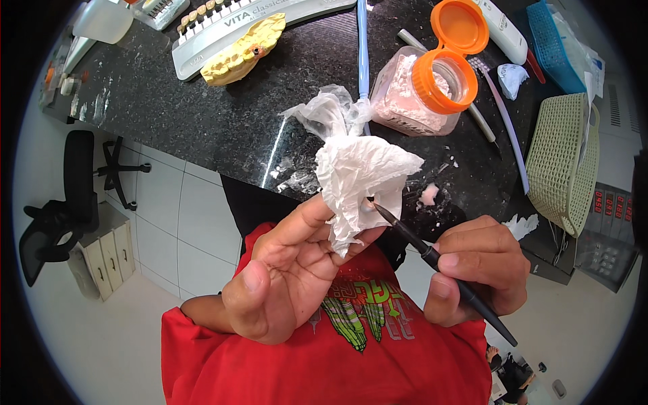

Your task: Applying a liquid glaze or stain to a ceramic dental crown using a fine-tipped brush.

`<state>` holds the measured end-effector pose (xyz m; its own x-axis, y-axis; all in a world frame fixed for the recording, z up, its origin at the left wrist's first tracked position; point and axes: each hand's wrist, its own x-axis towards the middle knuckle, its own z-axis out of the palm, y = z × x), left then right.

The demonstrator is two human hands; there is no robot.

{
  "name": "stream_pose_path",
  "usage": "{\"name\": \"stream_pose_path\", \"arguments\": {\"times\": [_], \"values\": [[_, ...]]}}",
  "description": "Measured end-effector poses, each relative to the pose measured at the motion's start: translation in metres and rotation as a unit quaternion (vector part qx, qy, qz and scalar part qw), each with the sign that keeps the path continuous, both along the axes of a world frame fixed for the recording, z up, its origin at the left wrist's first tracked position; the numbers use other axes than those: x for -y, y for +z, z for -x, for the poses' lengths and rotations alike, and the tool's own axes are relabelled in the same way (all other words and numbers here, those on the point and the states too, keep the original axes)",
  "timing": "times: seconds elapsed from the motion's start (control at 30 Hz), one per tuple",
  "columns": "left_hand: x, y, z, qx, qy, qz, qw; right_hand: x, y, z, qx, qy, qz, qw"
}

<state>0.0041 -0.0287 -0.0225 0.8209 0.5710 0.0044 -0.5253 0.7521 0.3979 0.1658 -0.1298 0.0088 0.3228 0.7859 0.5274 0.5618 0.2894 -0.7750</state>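
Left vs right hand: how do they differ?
The left hand is open, palm up; the right hand is curled closed. The left hand supports a crumpled white tissue, while the right hand grips a slim black-handled brush. Both are bare.

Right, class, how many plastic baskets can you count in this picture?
2. The blue basket is at the upper right; the pale green basket is just below it in the picture. Others may be hidden beyond the dark rim.
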Motion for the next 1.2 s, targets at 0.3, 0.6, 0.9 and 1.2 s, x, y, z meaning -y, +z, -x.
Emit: {"name": "stream_pose_path", "arguments": {"times": [0.3, 0.6, 0.9, 1.2], "values": [[-0.002, 0.005, 0.001, -0.041, -0.014, -0.012, 0.999, 0.001, 0.0, 0.0, 0.004, 0.007, 0.005, 1.0], [-0.001, 0.004, 0.003, -0.035, -0.018, -0.009, 0.999, 0.001, -0.002, 0.003, -0.011, -0.014, -0.005, 1.0], [-0.006, 0.004, 0.001, -0.03, -0.025, 0.001, 0.999, 0.013, -0.002, -0.012, -0.122, 0.045, -0.11, 0.985], [-0.018, 0.024, 0.008, -0.142, -0.089, 0.012, 0.986, 0.004, 0.105, -0.1, 0.059, -0.36, -0.042, 0.93]]}}
